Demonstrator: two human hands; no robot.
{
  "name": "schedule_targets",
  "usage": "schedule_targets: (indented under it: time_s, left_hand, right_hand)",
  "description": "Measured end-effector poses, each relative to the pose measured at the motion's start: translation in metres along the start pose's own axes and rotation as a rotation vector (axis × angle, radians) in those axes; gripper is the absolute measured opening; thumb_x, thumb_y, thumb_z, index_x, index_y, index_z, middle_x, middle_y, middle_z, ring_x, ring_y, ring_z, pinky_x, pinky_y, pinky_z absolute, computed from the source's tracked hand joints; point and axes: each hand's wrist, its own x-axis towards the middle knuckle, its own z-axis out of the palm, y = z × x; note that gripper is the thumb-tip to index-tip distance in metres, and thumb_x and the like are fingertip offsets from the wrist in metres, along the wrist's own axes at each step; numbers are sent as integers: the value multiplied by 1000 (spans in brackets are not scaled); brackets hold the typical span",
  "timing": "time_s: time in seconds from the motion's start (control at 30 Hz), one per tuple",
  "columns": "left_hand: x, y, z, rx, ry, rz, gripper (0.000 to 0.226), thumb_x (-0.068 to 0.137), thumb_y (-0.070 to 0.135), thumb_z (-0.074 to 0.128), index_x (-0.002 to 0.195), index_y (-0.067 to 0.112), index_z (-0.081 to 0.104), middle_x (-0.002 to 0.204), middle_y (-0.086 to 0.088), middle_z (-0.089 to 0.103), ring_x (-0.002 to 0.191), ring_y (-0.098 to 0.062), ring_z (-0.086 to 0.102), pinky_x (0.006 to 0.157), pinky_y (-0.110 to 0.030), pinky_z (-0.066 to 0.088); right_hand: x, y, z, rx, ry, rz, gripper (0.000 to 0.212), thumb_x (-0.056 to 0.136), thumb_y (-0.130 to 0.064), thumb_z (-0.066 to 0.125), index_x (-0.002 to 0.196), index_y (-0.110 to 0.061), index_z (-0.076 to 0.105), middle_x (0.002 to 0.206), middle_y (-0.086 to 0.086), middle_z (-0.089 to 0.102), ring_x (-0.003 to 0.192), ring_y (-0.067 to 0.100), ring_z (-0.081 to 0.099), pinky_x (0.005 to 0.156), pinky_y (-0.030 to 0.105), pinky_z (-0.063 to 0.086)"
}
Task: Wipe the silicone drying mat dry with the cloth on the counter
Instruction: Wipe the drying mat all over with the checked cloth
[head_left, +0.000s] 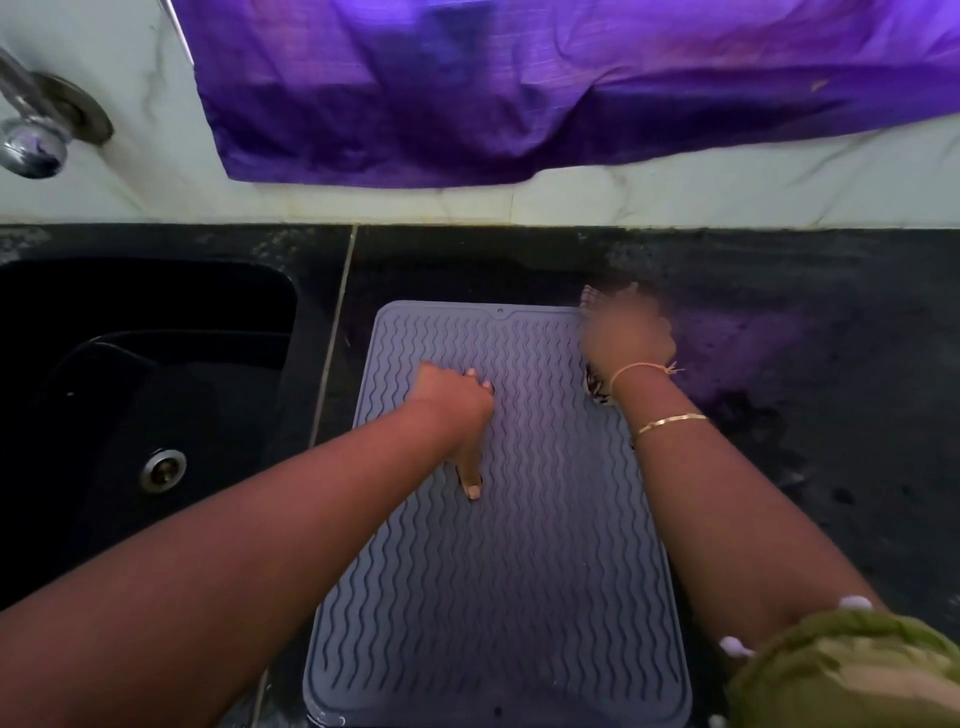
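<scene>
The mat lies long-ways front to back on the bench, beside the sink. The right hand, blurry, is bunched on the cloth at the mat's far right corner, so wiping would run toward the near edge. The left hand presses open-fingered on the middle of the mat, holding nothing.

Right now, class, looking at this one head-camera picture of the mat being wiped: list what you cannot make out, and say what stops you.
1. Right hand: motion-blurred, so its grip is unclear.
2. Cloth: mostly hidden beneath that hand; only its edges show.
3. Silicone mat: near edge cut off by the frame; wetness too faint to judge.
4. Left hand: fingers partly hidden behind the wrist.
5. Sink: interior too dark.
</scene>
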Motion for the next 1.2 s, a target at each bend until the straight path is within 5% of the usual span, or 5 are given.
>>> schedule_targets:
  time_s: [0.27, 0.6, 0.77, 0.9, 1.2]
  left_hand:
    - [0, 0, 4, -51, 2, 2, 131, 57, 73, 71, 152, 16, 0, 159, -7, 3, 141, -31, 24, 112, -54, 20]
    - [-2, -1, 12, -54, 12, 10, 128, 64, 74, 64, 151, 15, -9, 159, -8, -6, 144, -34, 14, 114, -54, 16]
    - [0, 0, 12, -57, -3, 8, 130, 63, 74, 64, 150, 14, -11, 159, -8, -8, 143, -36, 13, 113, -56, 14]
    - [1, 0, 13, -62, -6, 7, 130, 63, 74, 65, 150, 15, -12, 159, -8, -9, 143, -38, 13, 113, -55, 13]
    - [6, -1, 17, -77, -25, -17, 129, 64, 75, 63, 149, 18, -16, 158, -7, -12, 144, -39, 6, 112, -60, 3]
  right_hand:
    - [-4, -26, 2, -107, -148, -371, 51, 89, -27, 53, 138, -29, 38, 130, 14, 44, 117, 42, 45, 90, 50, 43]
    - [-88, 38, -11, -59, -278, -823, 55, 81, -11, 54, 129, -36, 54, 109, 2, 54, 98, 25, 55, 76, 29, 40]
    - [-82, 40, -32, 177, -499, -716, 67, 82, -4, 58, 137, -37, 42, 130, -4, 55, 114, 14, 55, 97, 27, 45]
    - [-31, 10, -41, 325, -380, -621, 78, 82, -3, 59, 147, -27, 24, 125, 0, 58, 109, 13, 57, 92, 17, 41]
    - [-36, -10, -1, -53, -287, -578, 53, 80, -17, 59, 132, -20, 51, 123, 12, 54, 110, 33, 56, 91, 38, 46]
